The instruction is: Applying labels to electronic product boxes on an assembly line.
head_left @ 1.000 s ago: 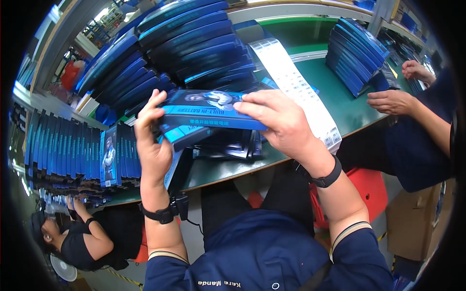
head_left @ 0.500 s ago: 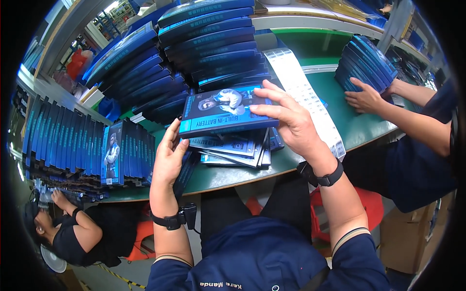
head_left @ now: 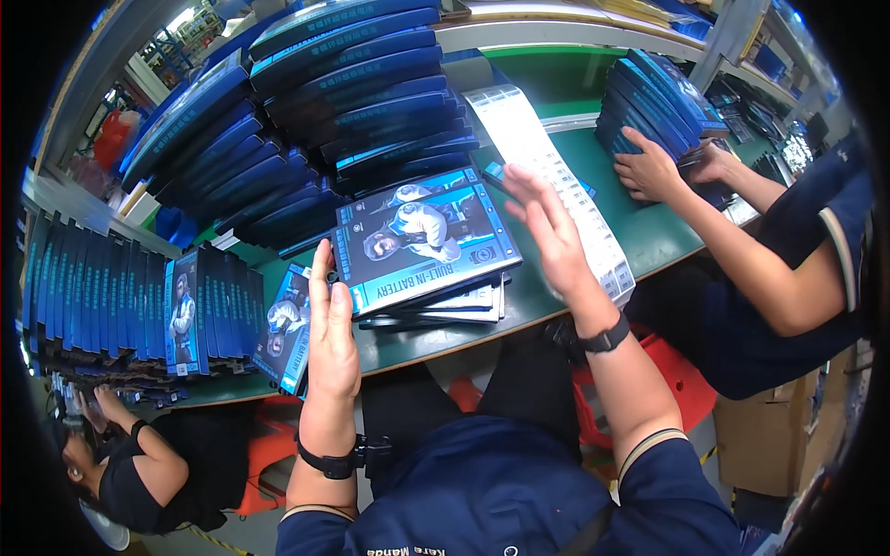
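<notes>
A flat blue printed box (head_left: 422, 243) lies face up on a small pile of similar flat packages (head_left: 468, 306), in front of me on the green table. My left hand (head_left: 332, 338) stands upright at the box's left edge, fingers straight and close against its corner; contact is hard to tell. To the right of the box, my right hand (head_left: 552, 236) is held apart from it, palm facing inward and fingers stretched. Neither hand holds anything. Another blue box (head_left: 283, 329) lies tilted to the left of my left hand.
Tall stacks of blue boxes (head_left: 352, 83) rise behind the pile. A row of upright boxes (head_left: 97, 287) stands at left. A white label strip (head_left: 556, 176) runs along the right. At far right a co-worker's hands (head_left: 654, 167) handle more boxes; another person (head_left: 153, 454) sits at lower left.
The box, held tilted between both hands before, now rests on the pile. Both hands have let go and drawn apart. The view has shifted, and the co-worker's hands still are at their boxes.
</notes>
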Tool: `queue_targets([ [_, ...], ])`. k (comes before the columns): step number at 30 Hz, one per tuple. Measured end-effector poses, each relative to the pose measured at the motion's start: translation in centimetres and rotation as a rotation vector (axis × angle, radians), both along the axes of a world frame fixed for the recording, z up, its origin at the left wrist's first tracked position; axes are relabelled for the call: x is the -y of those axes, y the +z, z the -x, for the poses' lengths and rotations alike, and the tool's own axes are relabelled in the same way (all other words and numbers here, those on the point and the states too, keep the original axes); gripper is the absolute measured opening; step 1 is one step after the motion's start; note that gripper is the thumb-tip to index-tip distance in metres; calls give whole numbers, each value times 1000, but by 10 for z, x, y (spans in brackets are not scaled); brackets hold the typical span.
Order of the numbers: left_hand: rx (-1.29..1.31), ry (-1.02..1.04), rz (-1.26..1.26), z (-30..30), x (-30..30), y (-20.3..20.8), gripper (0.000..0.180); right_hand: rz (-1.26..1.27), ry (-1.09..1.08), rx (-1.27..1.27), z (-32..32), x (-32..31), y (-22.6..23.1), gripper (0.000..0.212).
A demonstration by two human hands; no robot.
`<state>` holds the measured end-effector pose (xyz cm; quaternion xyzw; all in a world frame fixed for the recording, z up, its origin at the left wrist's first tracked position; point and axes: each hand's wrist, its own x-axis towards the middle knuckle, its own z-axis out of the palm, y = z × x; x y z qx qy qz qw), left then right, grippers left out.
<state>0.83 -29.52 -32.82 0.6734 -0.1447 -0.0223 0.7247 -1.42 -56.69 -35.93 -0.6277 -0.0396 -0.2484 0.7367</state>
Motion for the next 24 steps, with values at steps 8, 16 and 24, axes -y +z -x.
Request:
queue_targets([
  [8, 330, 115, -129, 24, -9, -17, 59, 1155, -343, -246, -10, 55, -15, 50],
  [16, 106, 107, -131, 55, -20, -65, 66, 1480, -132, -329, 7, 24, 6, 66],
  [24, -99, 2, -10, 63, -17, -67, 67, 1416, -165, -546, -7, 42, 18, 77],
])
